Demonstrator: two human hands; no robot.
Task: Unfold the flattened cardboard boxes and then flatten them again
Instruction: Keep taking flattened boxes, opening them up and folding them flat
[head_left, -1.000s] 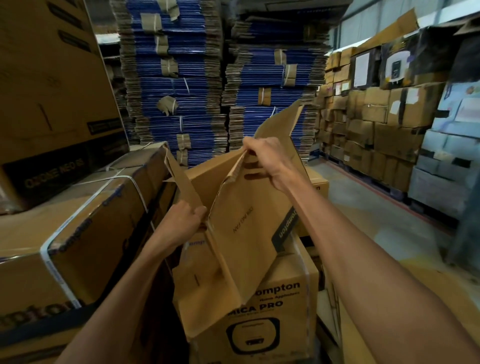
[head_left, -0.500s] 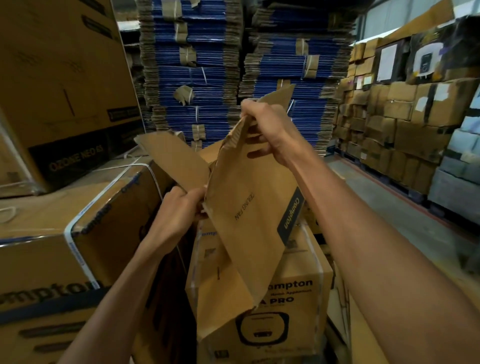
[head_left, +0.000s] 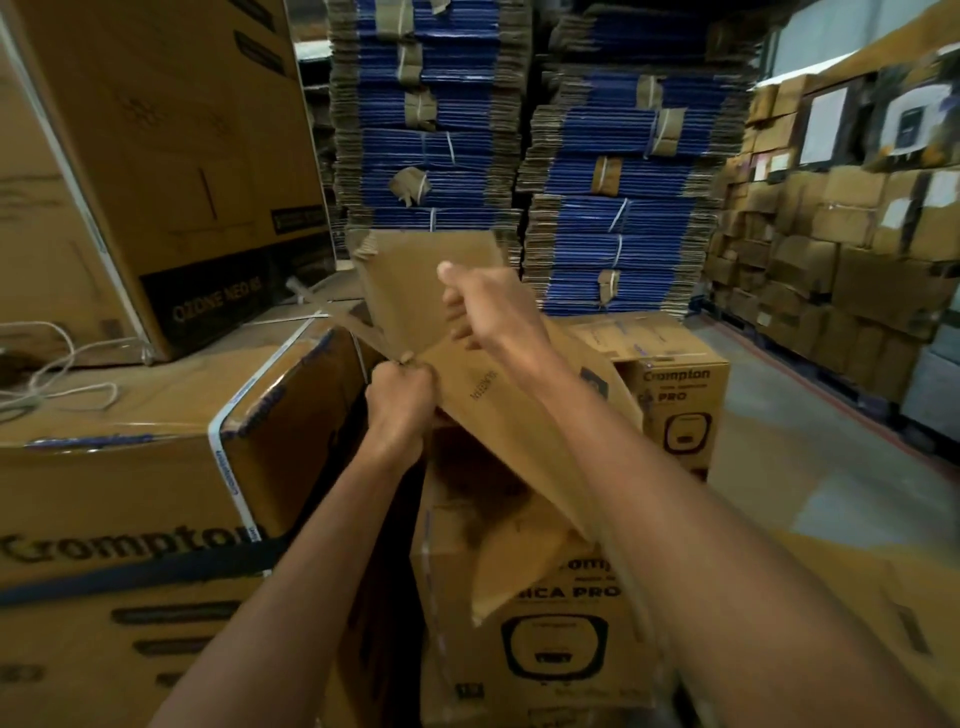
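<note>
A brown cardboard box (head_left: 498, 431) hangs partly folded in front of me, its panels tilted and one flap (head_left: 415, 280) standing up at the top. My left hand (head_left: 400, 395) grips the box's left edge with curled fingers. My right hand (head_left: 483, 306) holds the upper part of the box near the raised flap, thumb up. The lower end of the box dangles over a printed Crompton carton (head_left: 550, 639). The box's far side is hidden.
A large strapped Crompton carton (head_left: 130, 467) fills the left, with a bigger box (head_left: 171, 171) on it. Tall stacks of blue flattened boxes (head_left: 613, 171) stand behind. Another small carton (head_left: 675, 400) sits at right, stacked cartons (head_left: 841, 244) line the right wall, grey floor (head_left: 810, 457) between.
The box has swung lower and flatter. My right hand came down and toward the centre; my left hand shifted right along the edge, and a flap now stands up.
</note>
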